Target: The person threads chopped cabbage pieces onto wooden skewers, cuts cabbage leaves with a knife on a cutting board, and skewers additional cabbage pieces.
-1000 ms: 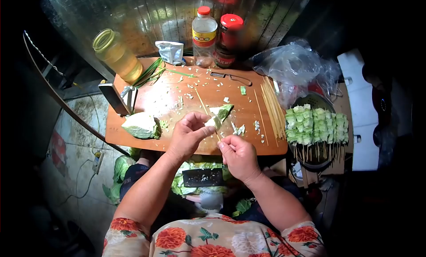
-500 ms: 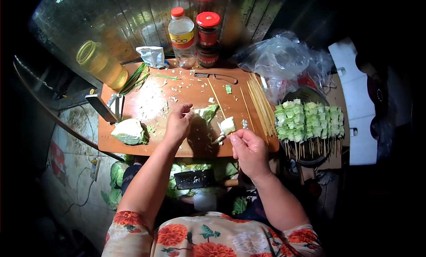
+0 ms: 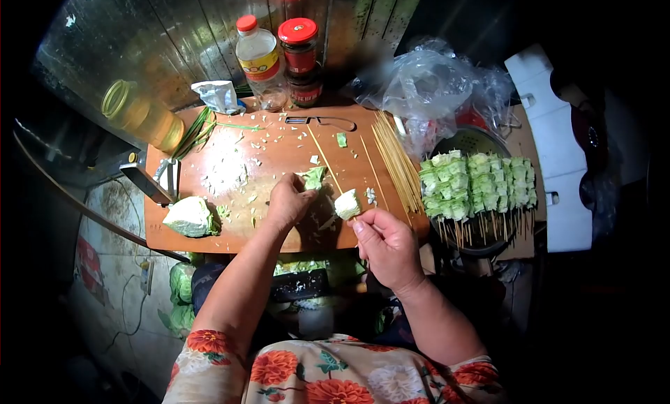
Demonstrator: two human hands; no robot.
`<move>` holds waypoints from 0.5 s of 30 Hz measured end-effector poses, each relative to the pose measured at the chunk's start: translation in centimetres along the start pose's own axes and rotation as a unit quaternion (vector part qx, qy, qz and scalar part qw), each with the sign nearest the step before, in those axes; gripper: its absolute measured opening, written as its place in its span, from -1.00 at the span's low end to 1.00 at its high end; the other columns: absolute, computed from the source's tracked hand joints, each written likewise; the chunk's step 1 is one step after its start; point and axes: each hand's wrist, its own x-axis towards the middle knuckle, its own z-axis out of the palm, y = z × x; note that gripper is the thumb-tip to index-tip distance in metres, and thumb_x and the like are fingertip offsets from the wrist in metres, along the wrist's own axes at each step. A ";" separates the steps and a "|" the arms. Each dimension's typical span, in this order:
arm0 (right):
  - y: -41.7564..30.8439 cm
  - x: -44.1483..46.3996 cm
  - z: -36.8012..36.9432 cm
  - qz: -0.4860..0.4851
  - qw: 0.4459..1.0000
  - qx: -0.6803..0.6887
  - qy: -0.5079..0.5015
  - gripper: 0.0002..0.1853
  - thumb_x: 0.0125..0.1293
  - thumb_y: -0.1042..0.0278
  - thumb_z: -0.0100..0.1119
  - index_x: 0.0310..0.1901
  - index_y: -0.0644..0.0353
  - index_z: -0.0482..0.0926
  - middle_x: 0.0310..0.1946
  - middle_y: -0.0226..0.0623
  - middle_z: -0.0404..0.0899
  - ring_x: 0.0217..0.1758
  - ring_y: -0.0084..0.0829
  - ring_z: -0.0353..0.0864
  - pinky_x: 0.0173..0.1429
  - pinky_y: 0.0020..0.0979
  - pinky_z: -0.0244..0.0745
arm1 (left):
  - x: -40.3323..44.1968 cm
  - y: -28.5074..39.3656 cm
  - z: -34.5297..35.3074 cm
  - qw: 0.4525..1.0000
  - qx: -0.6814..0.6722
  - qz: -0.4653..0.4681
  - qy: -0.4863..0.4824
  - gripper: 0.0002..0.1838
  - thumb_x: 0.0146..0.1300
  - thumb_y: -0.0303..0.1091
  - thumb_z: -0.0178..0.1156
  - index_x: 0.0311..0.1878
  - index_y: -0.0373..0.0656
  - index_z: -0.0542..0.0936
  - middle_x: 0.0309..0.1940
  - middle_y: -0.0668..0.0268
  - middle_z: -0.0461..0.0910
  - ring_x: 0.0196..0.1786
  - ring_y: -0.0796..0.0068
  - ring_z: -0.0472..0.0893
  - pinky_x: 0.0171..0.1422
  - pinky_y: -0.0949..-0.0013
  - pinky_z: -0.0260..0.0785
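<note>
My right hand [image 3: 386, 245] pinches the lower end of a bamboo skewer, and a folded piece of pale cabbage [image 3: 347, 204] is threaded on it just above my fingers. The skewer's bare upper part points up over the wooden board [image 3: 272, 149]. My left hand [image 3: 288, 203] has its fingers closed at a green cabbage leaf piece [image 3: 314, 177] on the board. To its left lies a cut cabbage chunk [image 3: 190, 217]. Loose bare skewers [image 3: 396, 163] lie along the board's right side. Finished cabbage skewers [image 3: 479, 188] rest in rows over a dark round pan.
Along the back stand a jar of yellow liquid [image 3: 143, 118], a clear bottle [image 3: 261, 65] and stacked red-lidded jars [image 3: 300, 58]. A peeler [image 3: 321, 123] lies near them. A phone [image 3: 147, 184] leans at the left. Plastic bags [image 3: 436, 83] are behind the pan. A black-bladed tool [image 3: 300, 285] sits below the board.
My left hand has left the skewered cabbage and moved to the leaf piece on the board. My right hand still holds the skewer. The whole view has shifted, so the board's items appear further left.
</note>
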 end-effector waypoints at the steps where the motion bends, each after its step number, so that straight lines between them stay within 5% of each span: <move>1: 0.1 0.0 0.1 -0.003 1.000 0.003 -0.003 -0.86 0.39 0.39 0.11 -0.27 0.28 0.55 -0.60 -0.51 0.48 -0.58 -0.71 0.41 -0.47 -0.60 0.33 | -0.1 0.3 -0.3 1.000 0.000 0.000 0.001 -0.75 0.12 -0.50 0.28 -0.15 -0.35 0.51 -0.40 0.05 0.62 -0.37 0.26 0.62 -0.24 0.30 0.48; 3: 0.2 -0.2 0.3 0.001 1.000 -0.003 -0.007 -0.86 0.38 0.39 0.12 -0.28 0.28 0.54 -0.60 -0.51 0.48 -0.57 -0.71 0.41 -0.46 -0.60 0.34 | -0.4 0.8 -1.5 0.946 -0.279 -0.155 -0.057 -0.69 0.12 -0.53 0.26 -0.05 -0.30 0.48 -0.39 0.10 0.63 -0.43 0.37 0.59 -0.35 0.40 0.46; 7: 0.2 -0.4 1.4 0.022 0.998 -0.025 -0.053 -0.86 0.37 0.39 0.13 -0.29 0.28 0.54 -0.60 -0.49 0.49 -0.56 -0.72 0.40 -0.44 -0.58 0.34 | -0.6 0.5 -5.4 0.830 -0.539 -0.142 -0.020 -0.66 0.21 -0.55 0.19 0.07 -0.26 0.47 -0.31 0.27 0.61 -0.41 0.51 0.56 -0.29 0.45 0.47; 15: 0.3 -0.7 4.3 0.012 0.988 -0.077 -0.132 -0.87 0.40 0.38 0.12 -0.24 0.26 0.56 -0.58 -0.59 0.43 -0.57 -0.77 0.34 -0.47 -0.65 0.28 | -2.6 0.0 -10.9 0.726 -0.678 -0.115 -0.004 -0.62 0.24 -0.48 0.24 0.13 -0.19 0.47 -0.24 0.35 0.60 -0.25 0.50 0.60 -0.07 0.39 0.54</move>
